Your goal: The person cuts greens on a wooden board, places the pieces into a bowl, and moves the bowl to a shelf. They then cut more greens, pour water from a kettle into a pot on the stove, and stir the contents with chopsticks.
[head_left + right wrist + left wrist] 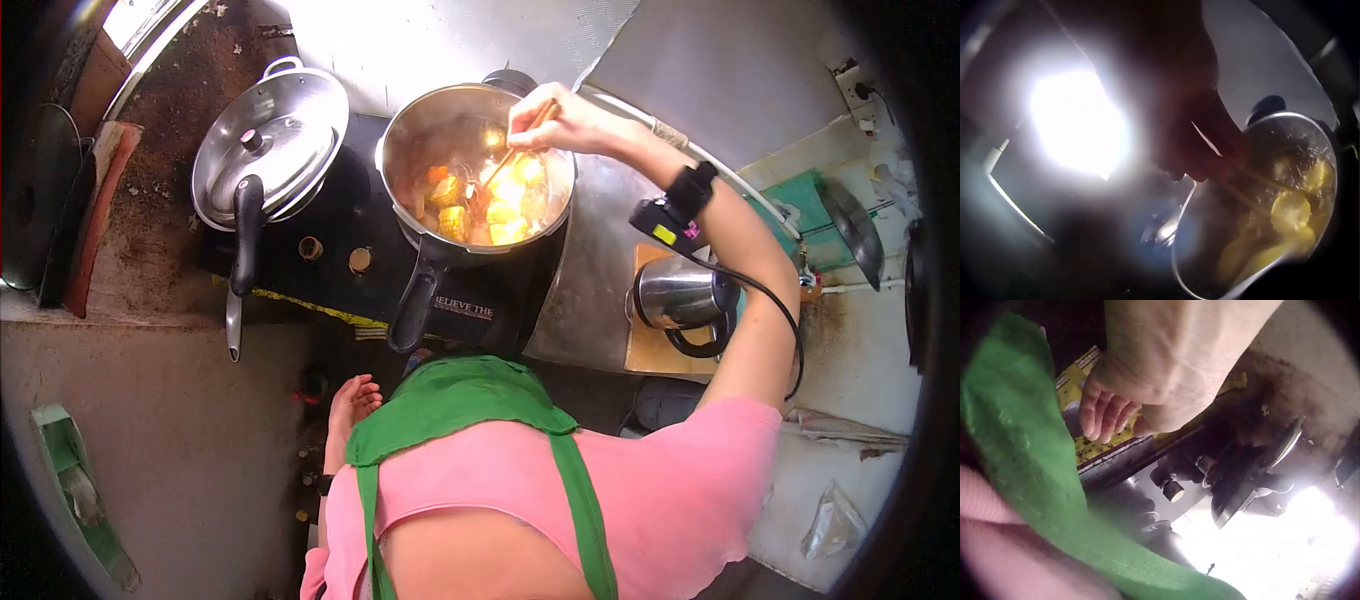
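Over a steel pot (384, 150) with a long black handle, my right hand (565, 120) grips a pair of wooden chopsticks (503, 168). Their lower ends reach down into the pot's steaming broth. Yellow corn pieces (454, 222) and an orange chunk (437, 174) lie in that broth. From the right wrist view, the chopsticks (1260, 179) point toward a round corn piece (1290, 212), and the hand is dark against glare. My left hand (353, 402) hangs beside the green apron (460, 400), its fingers loosely bent around nothing, below the stove's front edge.
Left of the pot stands a steel pan (215, 190) with a lid (285, 150) and a black handle jutting forward. Two knobs (360, 260) sit on the black stove (470, 285). A steel kettle (680, 292) rests on a wooden board (640, 350) at the right.
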A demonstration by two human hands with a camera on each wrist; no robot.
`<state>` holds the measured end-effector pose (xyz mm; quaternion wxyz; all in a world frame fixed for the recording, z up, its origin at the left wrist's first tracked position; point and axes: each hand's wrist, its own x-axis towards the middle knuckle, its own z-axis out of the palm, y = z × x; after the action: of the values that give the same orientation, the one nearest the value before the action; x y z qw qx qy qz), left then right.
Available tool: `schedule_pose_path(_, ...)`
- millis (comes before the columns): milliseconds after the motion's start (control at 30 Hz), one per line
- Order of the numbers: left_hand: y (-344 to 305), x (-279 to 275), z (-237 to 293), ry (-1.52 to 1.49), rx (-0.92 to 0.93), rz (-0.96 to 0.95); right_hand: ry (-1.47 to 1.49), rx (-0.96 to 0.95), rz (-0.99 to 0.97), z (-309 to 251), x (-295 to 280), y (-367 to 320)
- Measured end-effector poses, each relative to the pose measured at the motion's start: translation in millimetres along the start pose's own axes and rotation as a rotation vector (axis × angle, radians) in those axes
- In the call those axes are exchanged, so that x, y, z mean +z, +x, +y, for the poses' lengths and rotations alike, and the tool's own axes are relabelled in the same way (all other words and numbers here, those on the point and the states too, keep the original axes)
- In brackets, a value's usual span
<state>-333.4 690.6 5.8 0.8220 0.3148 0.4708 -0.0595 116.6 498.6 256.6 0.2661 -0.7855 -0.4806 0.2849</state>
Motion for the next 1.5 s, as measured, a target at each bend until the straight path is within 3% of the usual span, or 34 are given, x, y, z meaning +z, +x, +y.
schedule_pose_path(133, 8, -12, 5, -0.003, 0.009, -0.018, 0.062, -0.014, 0.105, -56, -4, -20)
schedule_pose_path(233, 14, -16, 7, 0.047, -0.016, 0.001, 0.303, -0.095, 0.017, -69, 35, -3)
schedule_pose_path(400, 17, -13, 16, 0.070, -0.022, -0.015, 0.388, -0.044, 0.021, -39, 96, 49)
schedule_pose_path(433, 17, -10, 17, 0.076, -0.013, -0.015, 0.366, 0.044, -0.016, -29, 100, 55)
schedule_pose_path(500, 22, -13, 18, 0.061, -0.016, -0.027, 0.192, 0.005, 0.066, -22, 105, 62)
schedule_pose_path(567, 21, -15, 12, 0.039, -0.024, -0.028, 0.112, 0.091, 0.110, -14, 102, 68)
schedule_pose_path(600, 20, -14, 12, 0.051, -0.022, -0.022, -0.028, -0.003, 0.172, -11, 98, 67)
schedule_pose_path(700, 21, -11, 9, 0.046, -0.037, -0.013, -0.161, -0.039, 0.247, 5, 84, 58)
schedule_pose_path(800, 18, -13, 5, 0.070, -0.031, 0.008, 0.356, 0.067, 0.148, 33, 55, 44)
schedule_pose_path(900, 21, -20, -5, 0.071, -0.039, 0.003, 0.402, 0.078, 0.182, 29, 16, 27)
schedule_pose_path(967, 22, -21, -8, 0.085, -0.036, 0.014, 0.318, 0.120, 0.166, -2, -10, 1)
schedule_pose_path(1067, 22, -18, -8, 0.081, -0.057, 0.015, 0.255, 0.144, 0.025, -34, -31, -34)
schedule_pose_path(1167, 30, -21, -11, 0.069, -0.075, -0.018, 0.331, 0.032, -0.302, -33, -3, -48)
schedule_pose_path(1233, 35, -20, -11, 0.069, -0.076, -0.039, 0.106, -0.154, -0.270, -10, 29, -46)
schedule_pose_path(1267, 36, -21, -11, 0.071, -0.077, -0.060, 0.016, -0.092, -0.255, -3, 40, -47)
schedule_pose_path(1300, 35, -21, -10, 0.072, -0.077, -0.060, 0.035, -0.172, -0.191, 7, 50, -45)
schedule_pose_path(1400, 30, -19, -12, 0.092, -0.070, -0.007, 0.060, -0.153, -0.128, 26, 56, -38)
schedule_pose_path(1467, 27, -18, -12, 0.090, -0.063, 0.015, -0.167, -0.376, -0.093, 34, 53, -28)
schedule_pose_path(1500, 27, -19, -14, 0.090, -0.063, 0.017, -0.166, -0.377, -0.094, 36, 52, -24)
